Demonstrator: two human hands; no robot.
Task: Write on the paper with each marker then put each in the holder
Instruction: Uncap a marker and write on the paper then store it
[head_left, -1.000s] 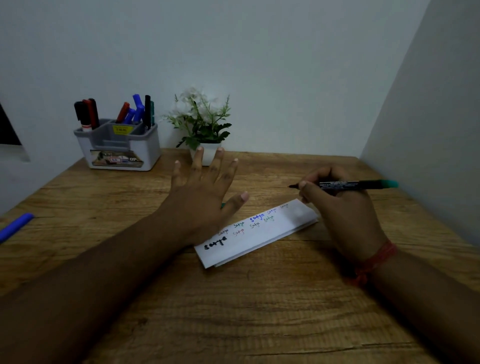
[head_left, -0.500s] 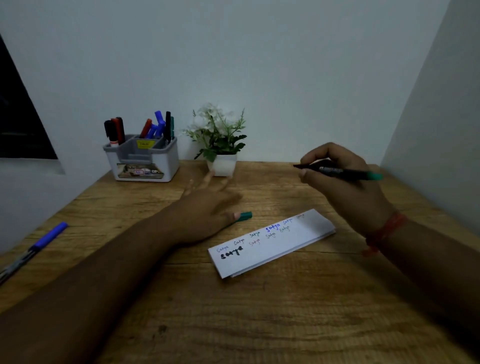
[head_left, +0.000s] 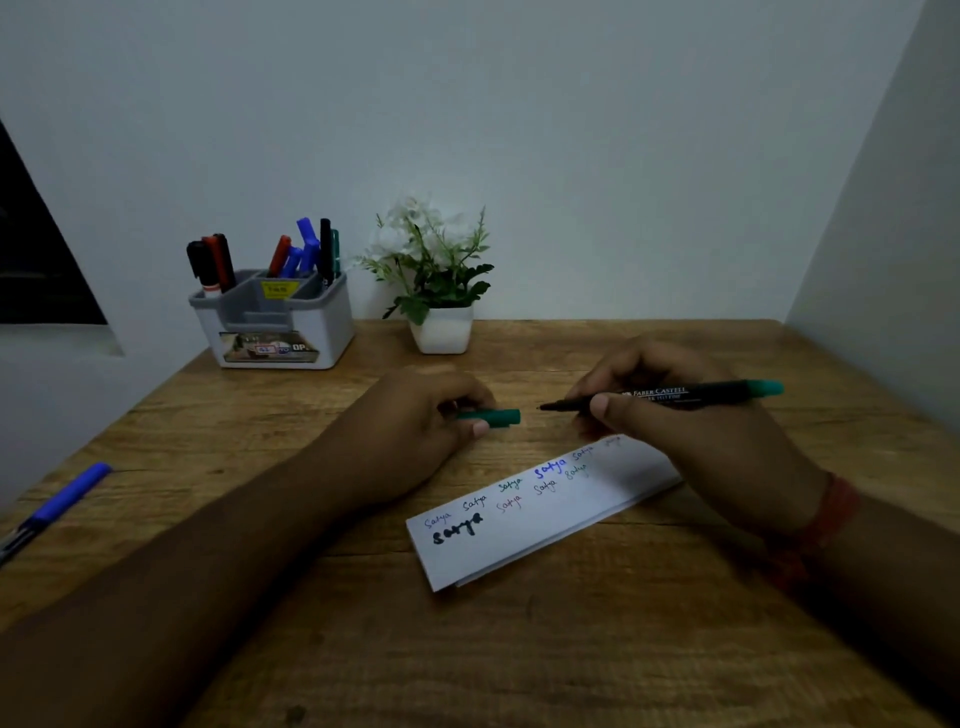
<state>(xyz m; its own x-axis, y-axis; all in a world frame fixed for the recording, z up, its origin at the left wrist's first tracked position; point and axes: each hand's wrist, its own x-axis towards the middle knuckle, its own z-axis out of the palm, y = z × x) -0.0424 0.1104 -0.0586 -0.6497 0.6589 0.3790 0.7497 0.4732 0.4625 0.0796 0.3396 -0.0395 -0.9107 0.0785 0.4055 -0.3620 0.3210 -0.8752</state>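
My R hand (head_left: 691, 441) pinches the green marker (head_left: 670, 396) btwn thumb and curled fingers, near the tip end. Marker lies approx. horizontal, long axis running L–R across the view: bare black tip points left toward my other hand, green tail end points right and sits a bit higher. Printed lettering on the barrel faces up. R hand hovers over the far right end of the paper (head_left: 540, 512), knuckles up, wrist angled in from the lower right, red thread band (head_left: 831, 514) on the wrist.

My L hand (head_left: 415, 421) grips the green cap (head_left: 491, 417), fingers curled round it w/ thumb underneath. Cap also lies approx. horizontal; one end sticks out to the right, facing the marker tip. Cap and tip are near each other but apart, roughly in line. L forearm comes in from the lower left, palm side down, hand just above the table (head_left: 519, 649).

Paper is a folded white strip lying diagonally on the table, near-left corner to far-right, w/ small words in several colours along it.

Further out: holder (head_left: 275, 322) at the far left by the wall, w/ black, red, blue and green markers standing in its back compartments. Small potted plant (head_left: 436, 280) just right of it. Blue pen (head_left: 57, 506) lies at the table's left edge, well apart from both hands.
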